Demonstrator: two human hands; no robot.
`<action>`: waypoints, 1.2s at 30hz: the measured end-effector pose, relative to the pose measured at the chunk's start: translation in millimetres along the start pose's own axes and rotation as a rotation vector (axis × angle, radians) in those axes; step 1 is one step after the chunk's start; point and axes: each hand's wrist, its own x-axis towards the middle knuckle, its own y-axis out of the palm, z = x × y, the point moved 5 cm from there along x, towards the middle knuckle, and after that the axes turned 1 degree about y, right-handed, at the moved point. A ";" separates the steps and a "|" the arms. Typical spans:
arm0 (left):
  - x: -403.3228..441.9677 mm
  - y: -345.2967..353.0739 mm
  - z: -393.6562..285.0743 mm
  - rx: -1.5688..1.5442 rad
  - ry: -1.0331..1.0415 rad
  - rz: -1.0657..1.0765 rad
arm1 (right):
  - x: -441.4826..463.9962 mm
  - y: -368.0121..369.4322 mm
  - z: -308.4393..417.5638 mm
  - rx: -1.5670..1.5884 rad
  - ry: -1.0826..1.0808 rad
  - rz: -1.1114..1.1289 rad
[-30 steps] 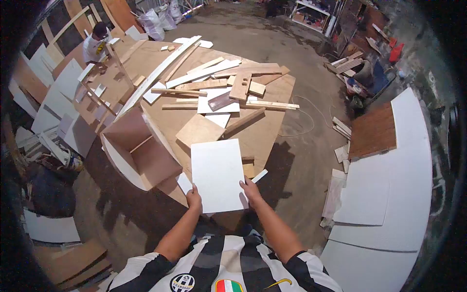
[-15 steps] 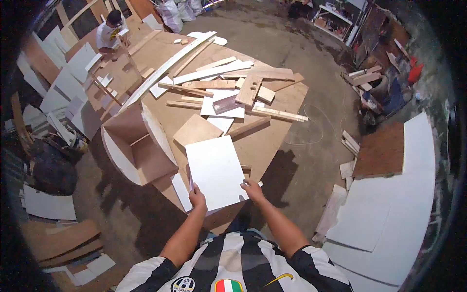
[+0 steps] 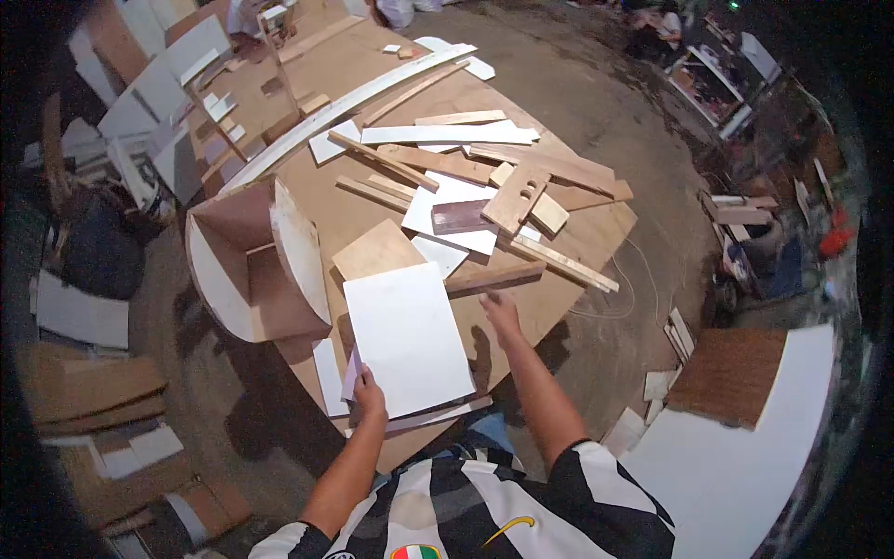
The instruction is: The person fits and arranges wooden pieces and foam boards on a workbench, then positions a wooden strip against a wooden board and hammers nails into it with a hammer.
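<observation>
White panel (image 3: 410, 340), its left edge gripped by our left hand (image 3: 370, 393), lies over the near end of the plywood tabletop (image 3: 596, 231); our right hand (image 3: 503, 317), loosely curled, appears empty. Held one-sided, we judge, it could slip nearward off the edge.

Woodworking workshop. Broad wooden worktable (image 3: 589, 229), strewn with loose timber strips (image 3: 570, 262) and white offcuts (image 3: 480, 240); one wooden block (image 3: 507, 207) with round holes; one open box (image 3: 300, 256) with curved sides; brown boards (image 3: 102, 373) stacked along a bare, stained floor (image 3: 596, 84); large white sheet (image 3: 736, 475) at far right; upright panels (image 3: 197, 47) beyond the table.
</observation>
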 end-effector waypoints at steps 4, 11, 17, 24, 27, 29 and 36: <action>9.4 3.2 55.1 -0.108 -0.063 -0.066 | 82.9 6.8 59.6 -0.033 -0.083 -0.181; -36.2 3.2 8.0 -0.023 -0.139 -0.227 | 178.1 33.1 25.0 0.451 0.496 -0.018; -40.8 2.6 -29.0 0.106 -0.120 -0.209 | 190.2 18.6 77.8 0.563 0.345 -0.019; -37.8 17.0 -35.0 -0.036 -0.194 -0.188 | 226.3 -12.5 119.7 0.686 0.620 0.079; -34.9 24.0 -21.3 -0.048 -0.228 -0.227 | 248.3 -12.4 115.8 0.709 0.659 0.131; -30.0 22.9 -9.0 -0.044 -0.150 -0.292 | 250.7 -13.1 123.5 0.719 0.630 0.128; -42.1 -2.9 -6.0 0.105 -0.103 -0.343 | 250.0 -9.2 152.6 0.886 0.560 0.115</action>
